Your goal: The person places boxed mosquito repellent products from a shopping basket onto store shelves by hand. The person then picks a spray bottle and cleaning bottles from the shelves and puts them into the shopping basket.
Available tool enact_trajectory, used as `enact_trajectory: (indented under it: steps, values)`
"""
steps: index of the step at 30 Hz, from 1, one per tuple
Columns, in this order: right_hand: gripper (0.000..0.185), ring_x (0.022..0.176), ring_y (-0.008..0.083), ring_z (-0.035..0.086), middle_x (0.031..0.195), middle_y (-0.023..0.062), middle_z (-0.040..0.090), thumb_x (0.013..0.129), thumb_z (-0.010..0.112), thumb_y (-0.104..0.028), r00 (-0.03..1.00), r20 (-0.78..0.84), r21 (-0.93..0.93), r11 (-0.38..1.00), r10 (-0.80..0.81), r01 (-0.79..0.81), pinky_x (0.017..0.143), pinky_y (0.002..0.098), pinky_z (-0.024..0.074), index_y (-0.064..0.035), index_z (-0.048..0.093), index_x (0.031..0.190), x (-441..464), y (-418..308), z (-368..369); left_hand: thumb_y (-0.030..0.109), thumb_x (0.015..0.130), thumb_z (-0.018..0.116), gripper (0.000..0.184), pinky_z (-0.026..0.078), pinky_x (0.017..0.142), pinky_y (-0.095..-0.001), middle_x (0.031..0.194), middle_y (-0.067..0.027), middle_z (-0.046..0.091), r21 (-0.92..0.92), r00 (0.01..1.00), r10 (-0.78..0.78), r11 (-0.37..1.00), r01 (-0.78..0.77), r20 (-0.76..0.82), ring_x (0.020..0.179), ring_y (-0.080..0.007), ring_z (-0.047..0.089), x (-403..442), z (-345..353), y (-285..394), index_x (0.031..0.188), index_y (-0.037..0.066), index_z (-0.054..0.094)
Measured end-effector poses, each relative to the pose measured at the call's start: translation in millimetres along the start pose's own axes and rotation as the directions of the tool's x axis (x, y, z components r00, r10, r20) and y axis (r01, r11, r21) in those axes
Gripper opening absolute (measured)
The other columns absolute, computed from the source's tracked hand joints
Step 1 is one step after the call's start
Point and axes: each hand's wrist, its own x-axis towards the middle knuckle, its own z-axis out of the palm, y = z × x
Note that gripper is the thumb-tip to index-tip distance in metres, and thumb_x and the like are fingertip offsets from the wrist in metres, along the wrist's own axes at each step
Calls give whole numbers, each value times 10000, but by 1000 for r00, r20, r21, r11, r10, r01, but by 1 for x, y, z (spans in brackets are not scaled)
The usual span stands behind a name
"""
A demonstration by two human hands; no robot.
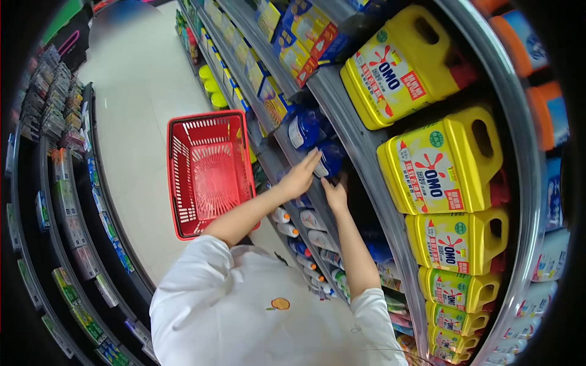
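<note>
My left hand (300, 175) reaches into a shelf on the right, its fingers laid along the side of a blue bottle (330, 156). Just beside it, my right hand (335, 194) grips the near end of this same bottle, its fingers partly hidden. A second blue bottle (303, 129) with a pale label lies right behind the held one on the shelf. What the label says is too small to read.
A red shopping basket (212, 178) stands on the pale floor (128, 97) to my left. Yellow OMO detergent jugs (430, 174) line the upper shelf at right. White bottles with orange caps (287, 230) fill a lower shelf. Another stocked shelf (67, 213) runs along the left.
</note>
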Motion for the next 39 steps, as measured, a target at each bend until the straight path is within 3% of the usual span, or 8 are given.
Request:
enact_trajectory:
  steps: [13, 18, 21, 26, 33, 34, 36, 39]
  values:
    - [257, 976, 183, 566, 1020, 99, 619, 817, 615, -76, 978, 193, 367, 918, 80, -148, 883, 289, 421, 31, 591, 1048, -226, 42, -10, 104, 786, 485, 266, 456, 779, -450, 936, -220, 609, 202, 819, -513, 857, 474, 256, 896, -388, 577, -318, -41, 2, 1021, 55, 600]
    - [228, 792, 189, 609, 892, 135, 651, 749, 651, -102, 882, 153, 233, 851, 445, -470, 736, 305, 481, 38, 636, 928, -354, 169, 14, 150, 748, 544, 296, 465, 874, -391, 1053, -189, 620, 610, 74, -997, 60, 790, 2, 1021, -342, 580, -541, -121, -25, 1010, 57, 645]
    - [239, 701, 215, 629, 744, 150, 664, 706, 658, -159, 820, 160, 9, 830, 550, -558, 683, 334, 483, 38, 666, 841, -435, 170, 28, 222, 728, 590, 379, 468, 880, -377, 1097, -207, 601, 593, -90, -985, -159, 789, -145, 1045, -351, 572, -579, -160, -22, 1043, 18, 636]
    - [352, 828, 325, 645, 843, 200, 664, 677, 689, -303, 599, 546, -525, 797, 585, -300, 769, 382, 494, 11, 682, 837, -518, 173, 65, 295, 711, 588, 450, 465, 891, -387, 1105, -205, 597, 520, -125, -992, -117, 846, -20, 1031, -353, 579, -567, -156, -14, 1056, 10, 632]
    - [425, 906, 331, 634, 898, 212, 659, 667, 685, -393, 649, 494, -687, 717, 579, -117, 818, 386, 490, -10, 690, 850, -478, 225, 132, 318, 812, 564, 431, 478, 810, -428, 1015, -200, 628, 426, 409, -598, 791, 439, 689, 925, -352, 605, -534, -116, -26, 1177, 90, 551]
    - [483, 904, 332, 633, 912, 221, 654, 676, 661, -431, 633, 293, -456, 686, 717, -567, 823, 395, 490, 15, 679, 861, -463, 207, 129, 327, 816, 567, 432, 473, 830, -417, 1040, -195, 621, 391, 361, -603, 766, 510, 712, 928, -341, 606, -527, -119, -27, 1183, 101, 553]
    - [376, 783, 341, 647, 791, 226, 656, 688, 663, -316, 820, 310, -601, 767, 481, -223, 704, 418, 503, 51, 662, 770, -426, 161, 135, 322, 817, 569, 432, 474, 831, -415, 1042, -190, 623, 354, 354, -589, 762, 542, 726, 920, -339, 610, -540, -147, -26, 1189, 103, 550]
    - [335, 663, 271, 642, 750, 170, 666, 643, 718, -237, 700, 22, -195, 690, 714, -697, 587, 384, 491, 72, 646, 750, -407, 76, 174, 314, 820, 571, 431, 474, 833, -413, 1045, -183, 626, 318, 371, -565, 774, 547, 737, 907, -336, 615, -540, -230, -60, 1197, 106, 546]
